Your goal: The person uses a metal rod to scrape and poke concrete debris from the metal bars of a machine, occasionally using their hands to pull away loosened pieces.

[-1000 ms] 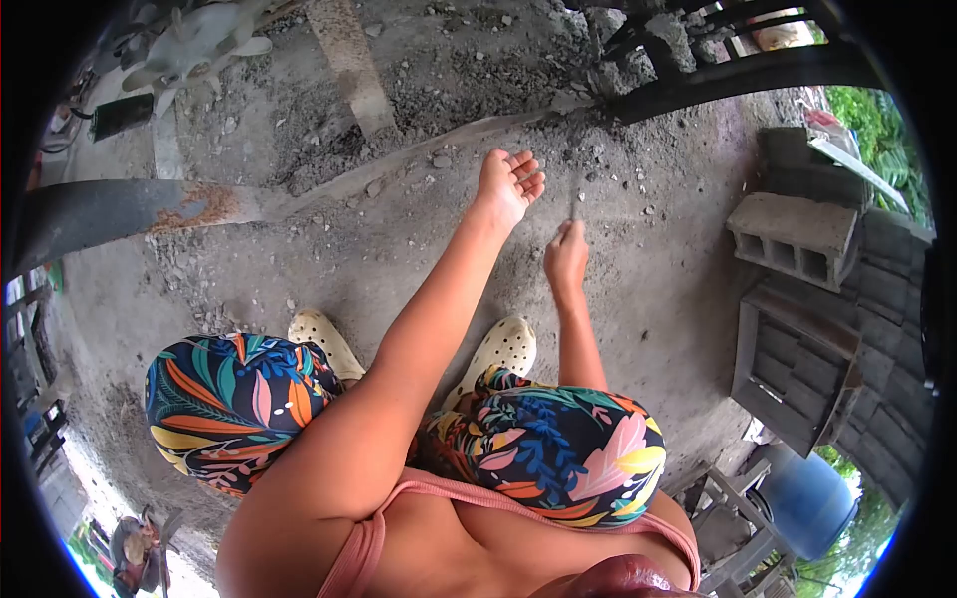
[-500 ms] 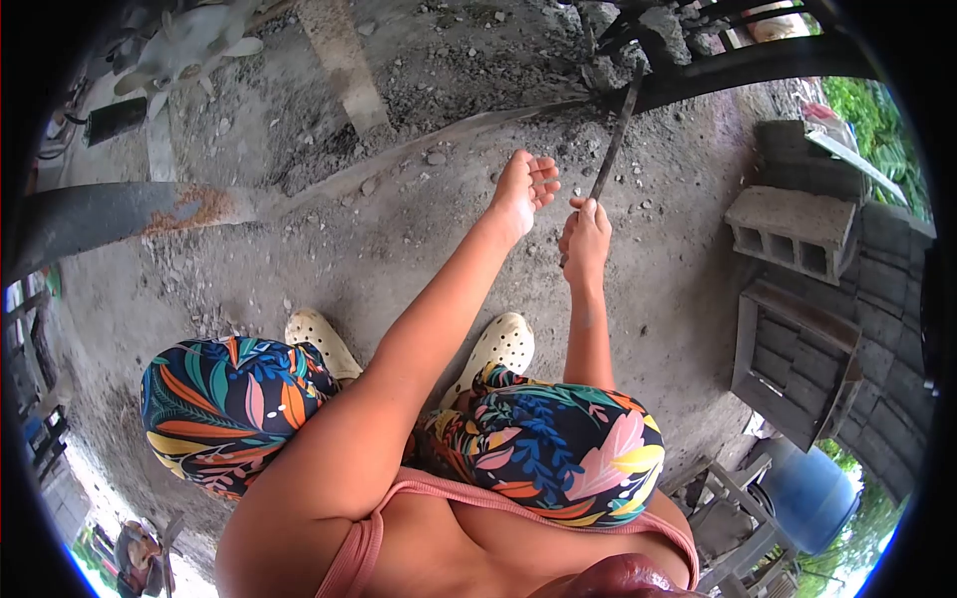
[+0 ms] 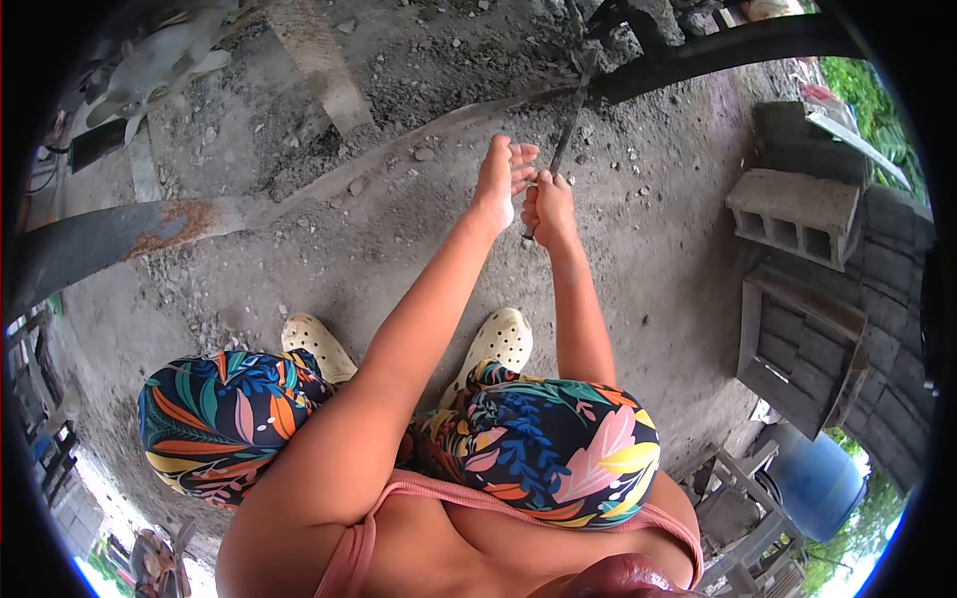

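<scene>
A long dark metal rod (image 3: 569,128) slants up and away from me over the gritty ground. Wrapped round its near end is my right hand (image 3: 554,212), with a short tip of the rod poking out below the fist. The rod's far end overlaps the grey rubble beside a dark metal frame (image 3: 738,55). Just left of the rod, my left hand (image 3: 501,184) is held up, palm turned toward it, fingers loosely spread and nothing in them. Its fingertips come close to the right hand's knuckles.
Dusty concrete ground (image 3: 399,249) spreads around my clogs (image 3: 503,344). A curved rusty metal edge (image 3: 150,229) runs at left. On the right are a hollow concrete block (image 3: 797,214), stacked blocks, a wooden frame (image 3: 802,339) and a blue barrel (image 3: 812,483).
Both hands have moved slightly left and away from me, and the rod has shifted left with the right hand. My hands are closer together, and the left fingers have straightened.
</scene>
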`<state>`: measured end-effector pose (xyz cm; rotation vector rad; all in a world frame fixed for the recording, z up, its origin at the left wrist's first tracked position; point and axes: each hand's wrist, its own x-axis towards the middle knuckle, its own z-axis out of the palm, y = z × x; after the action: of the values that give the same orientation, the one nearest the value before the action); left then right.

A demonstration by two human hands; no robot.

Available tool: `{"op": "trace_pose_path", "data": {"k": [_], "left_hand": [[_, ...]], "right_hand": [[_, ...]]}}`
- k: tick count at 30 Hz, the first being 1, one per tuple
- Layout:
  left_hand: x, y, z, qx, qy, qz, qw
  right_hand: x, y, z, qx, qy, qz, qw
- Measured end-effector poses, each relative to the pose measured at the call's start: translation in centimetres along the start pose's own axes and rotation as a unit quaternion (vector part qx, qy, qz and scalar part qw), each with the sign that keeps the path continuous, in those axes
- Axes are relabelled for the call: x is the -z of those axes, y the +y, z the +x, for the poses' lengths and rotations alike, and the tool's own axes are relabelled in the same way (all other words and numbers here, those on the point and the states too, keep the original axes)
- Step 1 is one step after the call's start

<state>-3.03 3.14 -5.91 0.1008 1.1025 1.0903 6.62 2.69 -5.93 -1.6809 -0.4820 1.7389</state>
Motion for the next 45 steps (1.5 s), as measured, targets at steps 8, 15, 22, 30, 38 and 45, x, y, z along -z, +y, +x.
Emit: {"op": "trace_pose_path", "data": {"k": [8,15,22,30,38,45], "left_hand": [[-0.1,-0.1,0.3,0.015,-0.015,0.037,0.999],[-1.2,1.1,-0.8,0.016,-0.195,0.062,0.979],[-2.8,-0.3,-2.2,-0.004,-0.200,0.073,0.977],[-5.1,-3.3,-4.4,-0.264,-0.101,0.298,0.912],[-8.4,1.7,0.8,-0.145,-0.108,0.365,0.913],[-6.3,-1.7,-2.0,-0.226,-0.045,0.355,0.906]], "right_hand": [[1.3,-1.7,0.0,0.008,0.009,-0.027,1.000],[-0.3,-3.6,-5.1,0.114,-0.064,0.052,0.990],[1.0,-0.8,-5.9,0.168,-0.074,0.165,0.969],[1.4,-1.4,-8.2,0.182,0.032,0.083,0.979],[0.5,-5.5,-2.0,0.155,0.113,0.004,0.981],[0.6,-2.7,-4.9,0.203,0.044,0.108,0.972]]}}
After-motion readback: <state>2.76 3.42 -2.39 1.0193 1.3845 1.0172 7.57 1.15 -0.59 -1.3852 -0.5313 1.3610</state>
